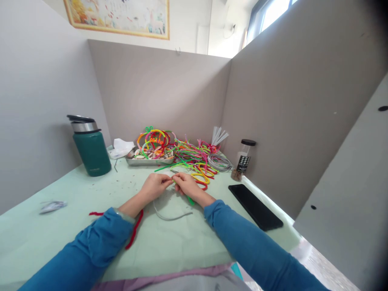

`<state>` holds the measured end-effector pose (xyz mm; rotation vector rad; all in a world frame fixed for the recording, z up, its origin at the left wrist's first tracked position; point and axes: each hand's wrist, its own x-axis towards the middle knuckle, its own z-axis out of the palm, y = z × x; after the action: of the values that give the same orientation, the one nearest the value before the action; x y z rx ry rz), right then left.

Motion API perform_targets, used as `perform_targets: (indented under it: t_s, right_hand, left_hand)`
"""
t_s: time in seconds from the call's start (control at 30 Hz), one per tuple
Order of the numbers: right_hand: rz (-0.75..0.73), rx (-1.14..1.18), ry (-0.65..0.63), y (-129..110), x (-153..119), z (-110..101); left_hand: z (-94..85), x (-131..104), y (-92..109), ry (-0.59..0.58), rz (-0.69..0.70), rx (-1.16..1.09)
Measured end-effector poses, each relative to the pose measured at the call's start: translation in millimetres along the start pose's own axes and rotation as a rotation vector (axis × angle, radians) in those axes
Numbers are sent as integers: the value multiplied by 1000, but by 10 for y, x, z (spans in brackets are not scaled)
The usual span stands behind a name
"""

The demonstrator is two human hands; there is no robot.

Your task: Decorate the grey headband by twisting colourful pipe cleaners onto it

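The near edge of the table (212,246) runs just in front of the person's lap, its pale green cover passing under both forearms. Red fuzzy stick (138,231) shows on either side of the left wrist; whether it is one piece or two cannot be told. One thin grey strip (171,219) bows toward the person, its free end pointing right and its other end lost beneath the hands. Above it, the left hand (155,187) and right hand (187,187) meet at the fingertips, each grip pinched nearly closed on a green fuzzy stick (190,200). That stick's long axis slants from the fingertips toward the person and rightward, its tail end showing under the right palm; the middle is hidden.

One phone (255,207) lies right of the right hand, lengthwise along the table's right edge. Leftward, a stretch of table with small specks gives the left arm room, up to one crumpled scrap (53,207). Beyond the hands stand one jar (242,161) at right and one green bottle (91,151) at left. Between them sit one metal tray (150,162), a heap of fuzzy sticks (194,152) too tangled to count, and a grey coil (220,163). Three partition panels (163,89) close off the left, back and right.
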<state>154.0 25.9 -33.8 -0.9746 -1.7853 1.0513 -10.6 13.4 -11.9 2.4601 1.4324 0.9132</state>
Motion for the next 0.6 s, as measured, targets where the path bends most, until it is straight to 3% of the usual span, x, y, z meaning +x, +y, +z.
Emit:
perform_targets:
  t_s: [0.37,0.5,0.6]
  right_hand:
    - [22,-52,-13,-60,-28,-6]
    - [16,-52,-23,-52,-26,-8]
    - [-3,-53,-31,-31,-25,-12]
  left_hand:
    - [2,13,5,-59,-40,43]
    - [20,24,-3,-95,-82,-90]
    - [45,21,-19,-190,-201,-281]
